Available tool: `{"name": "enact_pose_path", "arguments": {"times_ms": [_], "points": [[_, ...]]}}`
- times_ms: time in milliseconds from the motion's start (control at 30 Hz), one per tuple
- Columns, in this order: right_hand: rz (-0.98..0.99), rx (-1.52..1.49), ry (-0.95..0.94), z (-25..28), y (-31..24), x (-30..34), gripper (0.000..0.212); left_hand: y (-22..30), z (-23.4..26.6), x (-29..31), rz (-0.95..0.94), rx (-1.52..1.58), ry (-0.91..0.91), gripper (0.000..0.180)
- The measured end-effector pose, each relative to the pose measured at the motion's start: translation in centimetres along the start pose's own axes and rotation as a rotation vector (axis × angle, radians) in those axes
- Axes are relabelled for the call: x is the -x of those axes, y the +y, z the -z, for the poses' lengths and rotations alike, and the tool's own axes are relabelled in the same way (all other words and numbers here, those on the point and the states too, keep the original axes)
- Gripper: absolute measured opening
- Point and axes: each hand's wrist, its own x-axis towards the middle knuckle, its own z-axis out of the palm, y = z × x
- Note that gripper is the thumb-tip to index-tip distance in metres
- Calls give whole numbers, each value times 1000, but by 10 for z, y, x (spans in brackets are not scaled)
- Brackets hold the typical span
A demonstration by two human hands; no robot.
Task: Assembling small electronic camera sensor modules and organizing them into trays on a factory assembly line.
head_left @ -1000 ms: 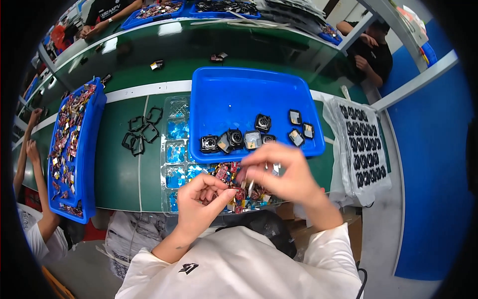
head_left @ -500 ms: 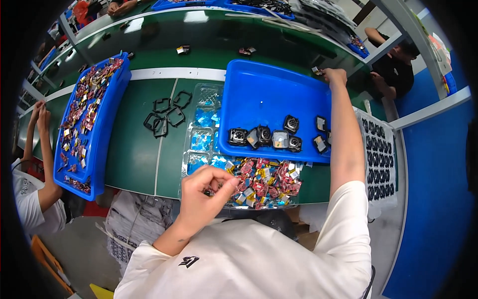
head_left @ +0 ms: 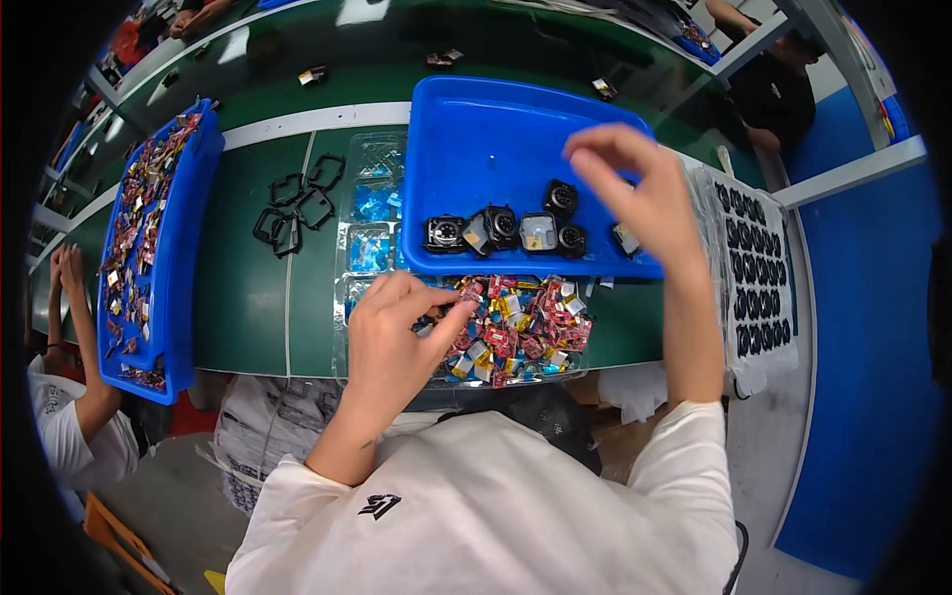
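One tray [head_left: 476, 149] lies under the half-open, seemingly empty right hand [head_left: 647, 193], one heap [head_left: 514, 332] beside the nearly pinched left hand [head_left: 390, 332], its hold unclear, and five frames [head_left: 295, 226] beyond its left.

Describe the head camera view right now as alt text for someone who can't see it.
A person's left hand is at the edge of a pile of small red, yellow and silver parts at a green table; the right hand is over a blue tray holding black cases. Black frames lie left of the tray.
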Motion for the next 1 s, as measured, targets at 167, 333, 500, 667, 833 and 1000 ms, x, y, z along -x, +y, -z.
{"name": "enact_pose_path", "arguments": {"times_ms": [167,333,500,667,833,1000], "points": [[78,-16,-2,-34,-31,81,11,5,-6,-4,-53,-97,2,14],[182,2,107,-61,-26,95,22,10,0,-3,-69,-1,-27,14],[300,-97,-2,-76,-19,100,27,13,0,3,-37,127,-49,12],[235,-73,106,-81,-27,99,22,7,2,6,63,198,16,5],[198,-138,149,-86,-22,101,18,8,14,6,-30,164,124,5],[161,55,126,-91,-21,98,12,-1,25,3,-25,188,319,3]]}}
